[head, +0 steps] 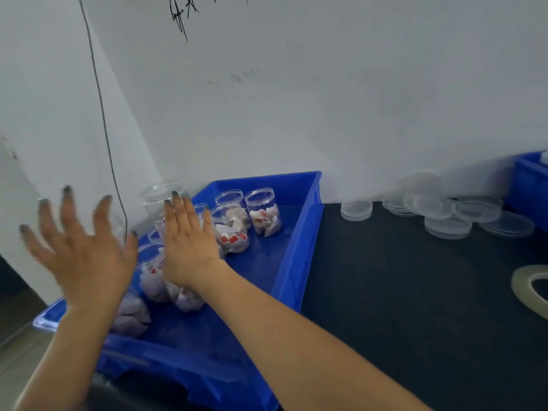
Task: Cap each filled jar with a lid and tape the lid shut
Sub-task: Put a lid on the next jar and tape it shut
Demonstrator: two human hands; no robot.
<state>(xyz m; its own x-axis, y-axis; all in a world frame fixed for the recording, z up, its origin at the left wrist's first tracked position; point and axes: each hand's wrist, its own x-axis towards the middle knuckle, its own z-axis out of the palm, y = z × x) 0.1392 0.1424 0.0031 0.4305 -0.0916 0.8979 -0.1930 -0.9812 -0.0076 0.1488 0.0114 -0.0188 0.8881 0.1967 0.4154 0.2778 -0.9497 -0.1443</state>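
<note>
A blue bin [296, 232] on the dark table holds several clear, uncapped jars [264, 212] filled with white and red packets. My left hand [80, 256] hovers over the bin's left edge, fingers spread and holding nothing. My right hand [189, 244] reaches in over the jars with straight fingers, its fingertips near a taller clear jar [157, 197] at the back left; contact cannot be told. A pile of clear lids [444, 212] lies on the table to the right. A roll of clear tape [530, 289] sits at the right edge.
A white wall stands right behind the bin and lids, with a thin dark cable [103, 123] hanging down on the left. A second blue bin [527, 185] shows at the far right. Dark tabletop [400, 292] lies between bin and tape.
</note>
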